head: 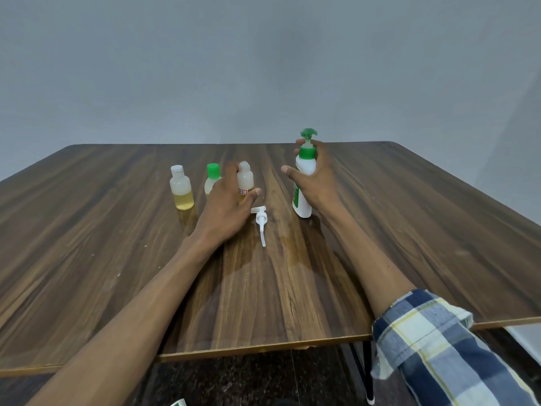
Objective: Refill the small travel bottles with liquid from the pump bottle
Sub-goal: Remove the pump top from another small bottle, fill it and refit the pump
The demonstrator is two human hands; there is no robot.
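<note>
- White pump bottle [303, 183] with a green pump head stands right of centre; the right hand [314, 174] wraps round it from behind, thumb held away.
- Three small travel bottles stand left of centre: a white-capped bottle [181, 189] holding yellow liquid, a green-capped bottle [212, 178] partly hidden, and a labelled bottle [245, 178].
- Left hand [229, 200] reaches among them, fingers loosely spread; whether it grips any bottle I cannot tell.
- Loose white pump [261, 222] lies flat between the hands.
- Dark wood-grain table [117, 244] meets a plain grey wall [205, 68]; a checked sleeve [433, 347] fills the lower right.
</note>
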